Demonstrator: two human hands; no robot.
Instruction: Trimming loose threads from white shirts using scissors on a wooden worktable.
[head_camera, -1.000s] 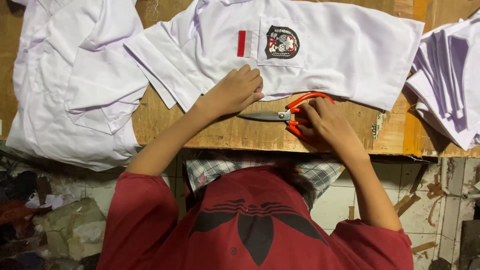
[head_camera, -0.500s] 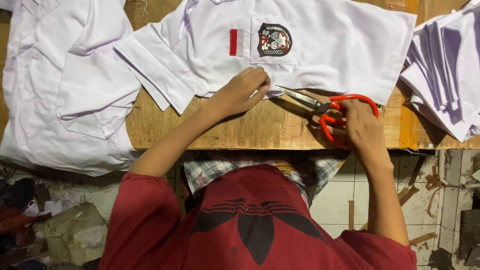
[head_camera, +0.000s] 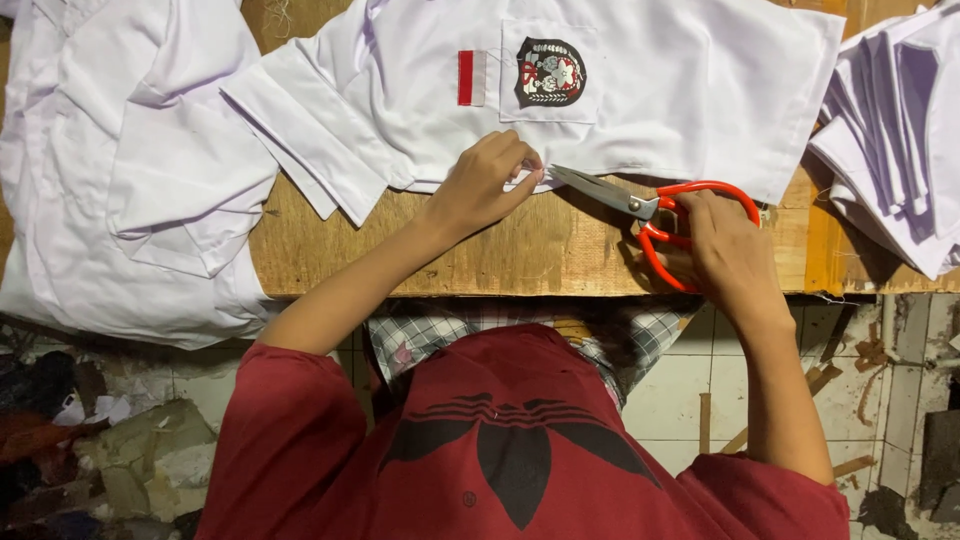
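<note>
A white shirt (head_camera: 650, 90) with a red-and-white strip and a dark badge on its pocket lies spread on the wooden table (head_camera: 520, 250). My left hand (head_camera: 485, 180) pinches the shirt's lower hem near the middle. My right hand (head_camera: 725, 245) grips red-handled scissors (head_camera: 650, 205), fingers through the loops. The steel blades point left at the hem, their tips just beside my left fingers.
More white shirts (head_camera: 120, 170) are piled at the left, hanging over the table edge. A stack of folded white fabric pieces (head_camera: 895, 120) lies at the right. Below the table are a tiled floor (head_camera: 690, 400) and scraps (head_camera: 90, 450).
My right hand has carried the scissors to the right and turned the blades toward the hem. My left hand has shifted from the table's edge onto the shirt's hem and pinched it.
</note>
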